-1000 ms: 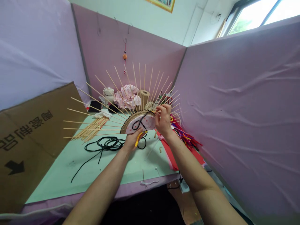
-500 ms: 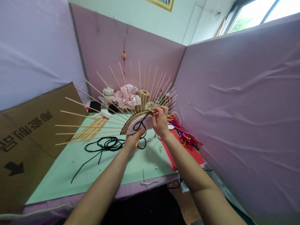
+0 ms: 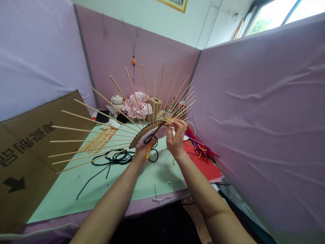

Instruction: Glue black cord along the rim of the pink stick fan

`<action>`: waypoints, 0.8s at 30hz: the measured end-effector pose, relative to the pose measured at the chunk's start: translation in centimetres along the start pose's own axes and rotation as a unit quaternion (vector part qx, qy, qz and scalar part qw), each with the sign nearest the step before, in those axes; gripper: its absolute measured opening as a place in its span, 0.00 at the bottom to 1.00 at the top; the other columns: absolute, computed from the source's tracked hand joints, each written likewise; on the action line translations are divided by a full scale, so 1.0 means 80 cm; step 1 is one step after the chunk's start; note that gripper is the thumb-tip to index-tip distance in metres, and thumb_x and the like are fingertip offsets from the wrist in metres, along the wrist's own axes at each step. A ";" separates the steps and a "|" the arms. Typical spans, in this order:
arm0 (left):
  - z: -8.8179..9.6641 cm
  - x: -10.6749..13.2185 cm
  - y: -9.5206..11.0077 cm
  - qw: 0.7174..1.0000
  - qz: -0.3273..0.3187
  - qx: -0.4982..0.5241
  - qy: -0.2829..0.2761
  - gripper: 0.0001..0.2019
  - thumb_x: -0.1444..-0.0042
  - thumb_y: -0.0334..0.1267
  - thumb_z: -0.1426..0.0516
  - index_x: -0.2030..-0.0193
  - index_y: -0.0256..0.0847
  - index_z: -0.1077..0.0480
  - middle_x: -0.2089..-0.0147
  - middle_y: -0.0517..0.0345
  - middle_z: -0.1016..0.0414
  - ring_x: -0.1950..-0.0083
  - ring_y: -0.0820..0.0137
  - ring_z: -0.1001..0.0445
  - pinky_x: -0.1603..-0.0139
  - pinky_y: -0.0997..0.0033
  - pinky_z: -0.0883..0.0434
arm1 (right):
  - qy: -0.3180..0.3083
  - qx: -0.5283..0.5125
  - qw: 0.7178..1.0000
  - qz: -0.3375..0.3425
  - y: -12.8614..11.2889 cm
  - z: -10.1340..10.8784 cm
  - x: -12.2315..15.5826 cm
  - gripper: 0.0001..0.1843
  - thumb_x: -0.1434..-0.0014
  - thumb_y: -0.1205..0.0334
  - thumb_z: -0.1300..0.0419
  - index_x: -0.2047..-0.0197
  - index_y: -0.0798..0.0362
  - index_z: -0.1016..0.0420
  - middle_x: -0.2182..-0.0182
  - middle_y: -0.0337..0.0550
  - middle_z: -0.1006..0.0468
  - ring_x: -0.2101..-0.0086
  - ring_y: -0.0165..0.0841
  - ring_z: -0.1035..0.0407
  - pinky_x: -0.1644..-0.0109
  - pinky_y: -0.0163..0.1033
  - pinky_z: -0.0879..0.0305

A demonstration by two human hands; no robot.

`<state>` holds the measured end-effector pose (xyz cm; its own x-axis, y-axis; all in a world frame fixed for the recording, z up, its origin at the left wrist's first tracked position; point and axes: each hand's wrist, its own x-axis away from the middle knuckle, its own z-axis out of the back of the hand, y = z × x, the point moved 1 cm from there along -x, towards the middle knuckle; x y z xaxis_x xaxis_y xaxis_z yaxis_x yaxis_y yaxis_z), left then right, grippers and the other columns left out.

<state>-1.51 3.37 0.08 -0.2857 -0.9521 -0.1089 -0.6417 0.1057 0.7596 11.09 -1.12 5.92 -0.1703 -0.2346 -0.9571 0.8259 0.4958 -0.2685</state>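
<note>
A half-disc woven base (image 3: 149, 133) with several long wooden sticks (image 3: 101, 115) fanning out from its rim is held up above the green table (image 3: 76, 189). My left hand (image 3: 142, 152) grips the base from below, with a yellow strip and black cord beside its fingers. My right hand (image 3: 175, 137) pinches at the base's right end, where a black cord (image 3: 152, 135) runs across the pale face of the disc. Whatever the right fingertips hold is too small to name.
A tangle of black cord (image 3: 114, 157) and a bundle of loose sticks (image 3: 98, 142) lie on the table. Red sheets and coloured strips (image 3: 203, 152) lie at the right. Pink cloth (image 3: 135, 103), spools and a jar stand at the back. Brown cardboard (image 3: 22, 152) leans left.
The fan of sticks has tilted and swung toward the left and down. My right hand has dropped slightly along the base's right end. My left hand keeps its grip.
</note>
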 end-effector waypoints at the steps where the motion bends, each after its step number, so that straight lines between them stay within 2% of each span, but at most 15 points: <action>1: 0.001 -0.001 -0.001 1.000 0.000 0.000 0.000 0.25 0.65 0.38 0.29 0.55 0.44 0.23 0.52 0.53 0.20 0.48 0.59 0.25 0.48 0.61 0.29 | 0.002 0.010 1.000 0.006 -0.001 0.000 -0.001 0.14 0.41 0.70 0.50 0.52 0.49 0.38 0.57 0.47 0.34 0.49 0.39 0.41 0.45 0.53 0.38; 9: 0.002 0.000 0.000 1.000 -0.004 -0.019 -0.019 0.25 0.63 0.40 0.30 0.54 0.43 0.23 0.52 0.50 0.21 0.47 0.57 0.26 0.48 0.60 0.29 | -0.033 0.032 0.999 0.024 0.000 -0.001 -0.007 0.13 0.40 0.69 0.50 0.51 0.50 0.38 0.55 0.49 0.37 0.49 0.39 0.41 0.46 0.52 0.34; 15: -0.005 0.007 0.010 0.994 -0.031 -0.048 -0.089 0.25 0.56 0.40 0.32 0.49 0.43 0.25 0.48 0.49 0.23 0.44 0.56 0.28 0.48 0.63 0.29 | -0.053 0.061 0.996 0.048 -0.003 0.001 -0.010 0.14 0.40 0.69 0.49 0.50 0.50 0.39 0.54 0.50 0.39 0.49 0.40 0.41 0.45 0.53 0.35; 18: -0.006 0.009 0.011 0.994 -0.018 -0.055 -0.097 0.26 0.55 0.40 0.33 0.47 0.42 0.26 0.47 0.48 0.23 0.43 0.55 0.28 0.48 0.62 0.29 | -0.080 0.090 0.991 0.059 -0.003 0.000 -0.010 0.16 0.41 0.70 0.48 0.49 0.51 0.39 0.53 0.51 0.40 0.49 0.41 0.41 0.44 0.55 0.36; 21: -0.001 0.004 0.003 0.997 0.003 -0.043 -0.068 0.26 0.58 0.39 0.32 0.49 0.43 0.26 0.46 0.50 0.24 0.43 0.56 0.29 0.46 0.60 0.30 | -0.103 0.068 0.991 0.041 0.000 -0.001 -0.011 0.15 0.41 0.70 0.48 0.50 0.51 0.39 0.52 0.51 0.39 0.48 0.41 0.40 0.44 0.55 0.36; 24: 0.008 -0.004 -0.006 1.000 0.020 -0.001 0.000 0.24 0.61 0.37 0.30 0.53 0.44 0.25 0.50 0.53 0.22 0.46 0.59 0.26 0.45 0.57 0.30 | -0.069 -0.039 0.996 -0.033 0.007 -0.001 -0.014 0.13 0.39 0.68 0.50 0.50 0.50 0.41 0.51 0.49 0.41 0.51 0.37 0.35 0.45 0.51 0.32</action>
<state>-1.55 3.77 -0.65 -0.3105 -0.9474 -0.0782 -0.6291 0.1431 0.7640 11.71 -0.49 6.80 -0.1423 -0.3783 -0.9147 0.7702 0.5381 -0.3424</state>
